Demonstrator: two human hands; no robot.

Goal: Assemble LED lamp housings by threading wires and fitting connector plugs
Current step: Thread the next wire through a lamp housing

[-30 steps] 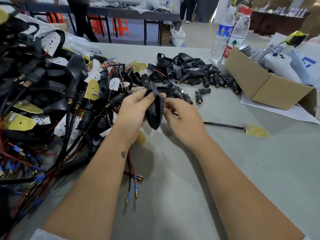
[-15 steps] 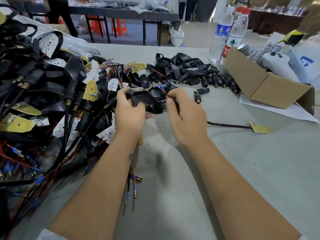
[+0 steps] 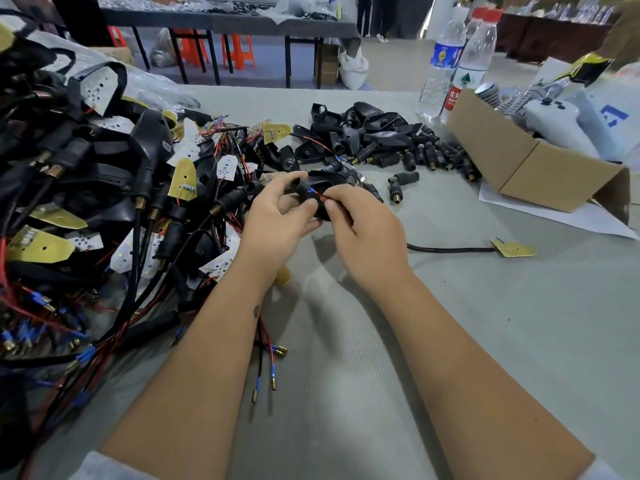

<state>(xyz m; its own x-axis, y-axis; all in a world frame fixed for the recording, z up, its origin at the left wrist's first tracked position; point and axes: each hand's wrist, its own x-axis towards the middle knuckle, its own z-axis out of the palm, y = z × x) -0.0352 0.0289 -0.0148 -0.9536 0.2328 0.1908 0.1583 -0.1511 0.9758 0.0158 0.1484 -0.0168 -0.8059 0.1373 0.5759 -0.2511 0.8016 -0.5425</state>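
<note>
I see the left hand curled round a black plastic lamp housing, held above the grey table at centre. The right hand pinches a thin red wire with a blue terminal at the housing. Fingers hide most of the housing. Labels on the clear water bottles, far right, are illegible.

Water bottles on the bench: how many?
2. Both stand upright at the far right of the table, just behind the cardboard box: a blue-label bottle on the left and a red-cap bottle beside it, overlapping it. More may be hidden behind the box.
</note>
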